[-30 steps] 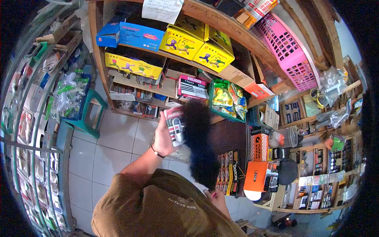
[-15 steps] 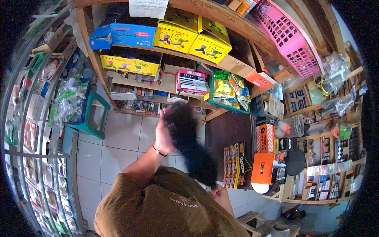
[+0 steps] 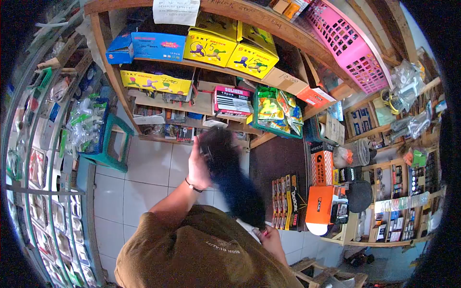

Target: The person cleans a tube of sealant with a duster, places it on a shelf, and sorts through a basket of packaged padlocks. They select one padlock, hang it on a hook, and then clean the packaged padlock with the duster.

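Covering the packaged padlock (image 3: 205,144) now, the black duster (image 3: 230,173) stays clenched in the right hand (image 3: 269,239), left hand (image 3: 198,168) gripping the pack.

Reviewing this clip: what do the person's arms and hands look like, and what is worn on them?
Both are bare hands, no gloves. The left hand has a thin dark band around the wrist, and the forearm is uncovered up to a short olive-brown T-shirt sleeve. The right hand shows only partly at the shirt's edge; no ring or watch is visible.

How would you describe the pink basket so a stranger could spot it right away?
Start at the wooden shelving that runs along the top of the view, and follow it to the right end. The pink basket sits tilted there, the only pink latticed plastic thing among cardboard boxes.
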